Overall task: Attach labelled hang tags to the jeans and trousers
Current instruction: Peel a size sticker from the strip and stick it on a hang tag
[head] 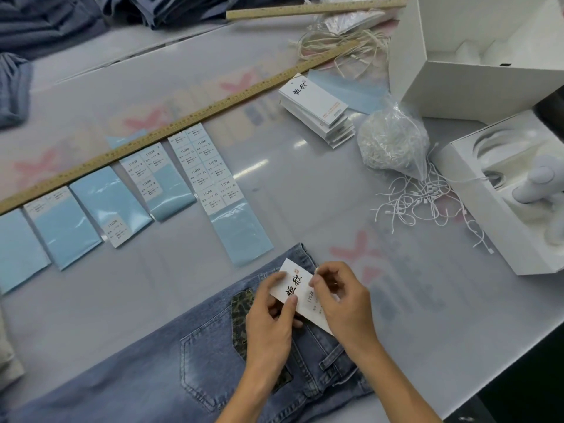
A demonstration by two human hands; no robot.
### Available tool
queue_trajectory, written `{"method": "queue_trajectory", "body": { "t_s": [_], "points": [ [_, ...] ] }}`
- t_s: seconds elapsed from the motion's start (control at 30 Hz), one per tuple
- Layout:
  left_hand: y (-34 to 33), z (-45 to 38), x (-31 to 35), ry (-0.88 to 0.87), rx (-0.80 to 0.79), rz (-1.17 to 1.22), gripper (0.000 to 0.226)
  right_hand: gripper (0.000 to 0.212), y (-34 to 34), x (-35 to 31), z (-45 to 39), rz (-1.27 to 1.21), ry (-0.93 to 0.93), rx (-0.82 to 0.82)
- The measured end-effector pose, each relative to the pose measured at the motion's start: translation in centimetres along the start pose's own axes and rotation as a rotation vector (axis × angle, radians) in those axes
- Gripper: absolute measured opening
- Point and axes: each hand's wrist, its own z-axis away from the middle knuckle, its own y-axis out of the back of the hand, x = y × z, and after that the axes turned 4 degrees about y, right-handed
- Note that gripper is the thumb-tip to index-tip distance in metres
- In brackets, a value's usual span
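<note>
A pair of blue jeans point(195, 358) lies flat at the near edge of the table, back pocket up. Over its waistband I hold a white hang tag point(297, 286) with black brush lettering. My left hand point(270, 315) pinches the tag's left end between thumb and fingers. My right hand point(341, 300) grips its right side, with the thumb on a small printed size label on the tag. A stack of blank hang tags point(317, 109) lies further back. A clear bag of white tag strings point(392, 145) sits to its right, with loose strings point(427, 199) spilled beside it.
Blue backing sheets with size stickers point(201, 166) lie in a row left of centre, beside a long wooden ruler point(171, 126). A second ruler point(314, 9) and beige cords point(341, 44) lie at the back. White boxes point(476, 56) stand at the right. Folded jeans point(45, 22) are stacked far left.
</note>
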Motion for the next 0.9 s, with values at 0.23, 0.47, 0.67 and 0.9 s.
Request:
{"method": "queue_trajectory", "body": {
  "t_s": [0.23, 0.47, 0.67, 0.9],
  "points": [
    [0.1, -0.4, 0.1, -0.015, 0.004, -0.016, 0.022, 0.006, -1.1, 0.1, 0.0, 0.238, 0.118, -0.12],
    [0.5, -0.4, 0.0, -0.057, -0.053, -0.045, 0.025, 0.003, -1.8, -0.6, 0.4, 0.331, 0.185, -0.102],
    [0.9, -0.1, 0.4, -0.12, -0.124, -0.152, 0.03, 0.004, -1.3, -1.7, 0.4, 0.488, 0.284, -0.087],
    [2.2, -0.3, 1.9, -0.167, -0.171, -0.194, 0.048, 0.008, -0.9, -2.2, 0.2, 0.465, 0.276, -0.106]
  ]
}}
